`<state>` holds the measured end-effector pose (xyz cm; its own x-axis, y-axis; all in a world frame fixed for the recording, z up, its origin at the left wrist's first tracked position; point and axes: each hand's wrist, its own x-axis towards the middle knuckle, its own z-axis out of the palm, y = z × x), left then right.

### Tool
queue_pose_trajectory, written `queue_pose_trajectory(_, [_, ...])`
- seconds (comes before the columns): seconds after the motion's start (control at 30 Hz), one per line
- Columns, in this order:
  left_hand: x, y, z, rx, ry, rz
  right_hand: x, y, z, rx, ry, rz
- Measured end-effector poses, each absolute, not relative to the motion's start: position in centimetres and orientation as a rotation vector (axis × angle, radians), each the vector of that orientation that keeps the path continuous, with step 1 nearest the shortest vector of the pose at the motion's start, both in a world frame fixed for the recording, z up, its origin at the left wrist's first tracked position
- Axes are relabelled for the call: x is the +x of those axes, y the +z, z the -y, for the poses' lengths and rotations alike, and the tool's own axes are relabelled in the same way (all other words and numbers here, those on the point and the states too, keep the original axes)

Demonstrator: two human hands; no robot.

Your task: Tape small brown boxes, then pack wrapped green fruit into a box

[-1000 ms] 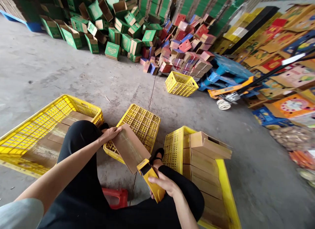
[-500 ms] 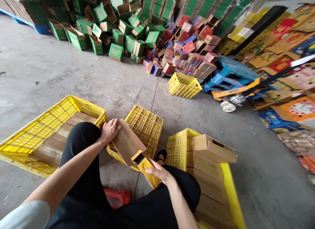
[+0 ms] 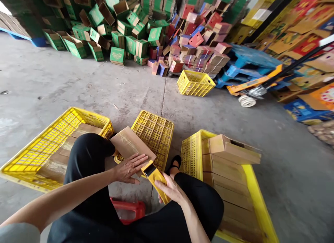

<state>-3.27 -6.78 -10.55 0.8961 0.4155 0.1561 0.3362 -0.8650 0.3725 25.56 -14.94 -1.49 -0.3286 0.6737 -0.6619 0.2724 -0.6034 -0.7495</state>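
A brown cardboard box [image 3: 127, 142] with shiny tape across its top lies tilted on an upturned yellow crate [image 3: 153, 135] between my knees. My left hand [image 3: 130, 168] rests on the near part of the box, fingers stretched out flat. My right hand [image 3: 169, 187] is wrapped round a yellow hand tool [image 3: 156, 180] with a dark end, which looks like a tape dispenser. The tool's front end is at the box's near right corner, close to my left fingertips. Whether tape runs from it I cannot tell.
At my left stands a yellow crate [image 3: 60, 124] holding brown boxes. Another yellow crate [image 3: 191, 159] at my right holds several boxes, one lying across its rim. A red stool [image 3: 133, 211] shows beneath me. Farther off are a crate [image 3: 195, 83], a pallet jack [image 3: 257, 88] and heaped cartons [image 3: 117, 56].
My left hand has moved from the far left end of the box to its near right part. The tool in my right hand has stayed near the same corner. The view has shifted slightly.
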Motion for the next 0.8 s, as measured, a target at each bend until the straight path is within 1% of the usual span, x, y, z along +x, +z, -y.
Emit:
queue_pose_trajectory(0.2, [-3.2, -10.5, 6.6, 2.781, 0.218, -0.579, 25.8, -0.9, 15.8, -1.578, 1.953, 1.176])
queue_pose_trajectory(0.43, [-3.2, -10.1, 6.6, 2.818, 0.163, -0.587, 27.8, -0.5, 17.1, -1.576, 2.014, 1.161])
queue_pose_trajectory(0.57, [-2.9, -9.6, 6.9, 2.824, 0.126, -0.606, 28.2, -0.9, 17.2, -1.619, 1.992, 1.219])
queue_pose_trajectory(0.8, [-1.5, -9.8, 7.4, 2.806, 0.101, -0.454, 28.1, -1.4, 17.7, -1.617, 1.945, 1.241])
